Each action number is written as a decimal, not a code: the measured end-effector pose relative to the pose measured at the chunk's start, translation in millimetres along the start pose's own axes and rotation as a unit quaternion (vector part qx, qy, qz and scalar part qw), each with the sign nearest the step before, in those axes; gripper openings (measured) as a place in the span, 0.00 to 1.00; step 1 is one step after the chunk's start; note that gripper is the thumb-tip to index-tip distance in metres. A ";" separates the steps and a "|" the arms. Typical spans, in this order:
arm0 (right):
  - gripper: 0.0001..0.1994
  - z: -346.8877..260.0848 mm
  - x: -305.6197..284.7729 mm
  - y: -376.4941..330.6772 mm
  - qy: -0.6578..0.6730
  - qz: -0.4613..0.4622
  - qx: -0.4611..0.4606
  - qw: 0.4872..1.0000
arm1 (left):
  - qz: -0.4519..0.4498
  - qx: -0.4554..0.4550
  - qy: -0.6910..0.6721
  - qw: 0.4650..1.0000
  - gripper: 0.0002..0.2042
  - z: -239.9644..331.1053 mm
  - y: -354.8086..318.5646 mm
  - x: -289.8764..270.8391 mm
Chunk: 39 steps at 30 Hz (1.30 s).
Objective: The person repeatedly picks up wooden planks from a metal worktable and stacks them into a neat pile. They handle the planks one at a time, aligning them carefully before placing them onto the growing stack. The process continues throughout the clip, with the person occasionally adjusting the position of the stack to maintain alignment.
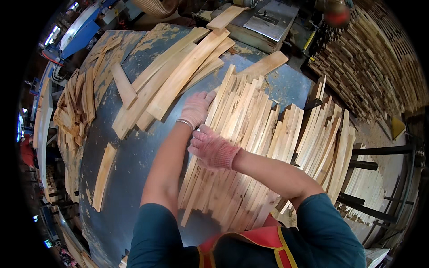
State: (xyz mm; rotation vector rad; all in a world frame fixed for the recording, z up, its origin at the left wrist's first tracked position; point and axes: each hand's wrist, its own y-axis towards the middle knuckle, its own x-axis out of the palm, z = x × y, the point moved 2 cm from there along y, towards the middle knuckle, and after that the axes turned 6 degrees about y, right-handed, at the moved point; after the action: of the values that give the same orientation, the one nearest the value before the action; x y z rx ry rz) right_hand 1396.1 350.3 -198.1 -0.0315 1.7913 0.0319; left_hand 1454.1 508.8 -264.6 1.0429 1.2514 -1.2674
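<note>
My left hand (197,110), in a pale pink knitted glove, lies against the far left side of a row of wooden strips (243,114). Its fingers are stretched out, with the tips partly hidden beside the outermost strip. Over the same row, close to the left wrist, my right hand (215,149) wears a deeper pink glove. Its fingers are curled in, and what they may hold is hidden. The strips stand packed side by side on a dark metal table (134,165), their ends uneven.
Long curved boards (187,71) overlap at the table's far side. One short board (105,176) lies at the left, near a heap of offcuts (73,109). More strips (328,143) sit on the right beside black metal bars (380,151). A tall timber stack (371,58) rises at far right.
</note>
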 end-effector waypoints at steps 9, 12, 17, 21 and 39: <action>0.16 7.9 -1.0 0.2 0.102 0.051 -0.001 0.993 | -0.028 -0.108 -0.075 0.991 0.36 -66.7 -106.5 -27.1; 0.15 5.7 1.9 5.6 0.118 0.011 0.015 0.993 | -0.043 -0.192 -0.163 0.967 0.39 -120.8 -211.2 -30.9; 0.17 -1.3 8.3 9.5 0.102 -0.021 0.063 0.993 | -0.189 -0.260 -0.823 0.468 0.40 -101.9 -418.2 -15.9; 0.20 -11.5 17.6 16.1 0.053 -0.022 0.084 0.995 | -0.150 -0.272 -0.856 0.412 0.37 -8.9 -486.0 -29.7; 0.26 -229.9 15.0 -18.0 0.183 0.025 0.138 0.973 | 0.068 -0.622 0.003 0.780 0.25 184.6 -928.6 38.8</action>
State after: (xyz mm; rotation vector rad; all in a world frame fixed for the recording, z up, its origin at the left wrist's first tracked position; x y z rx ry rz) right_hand 1169.4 323.4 -162.5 0.2195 2.1510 -0.1994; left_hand 543.0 258.5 -191.8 0.1248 1.5705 -0.1144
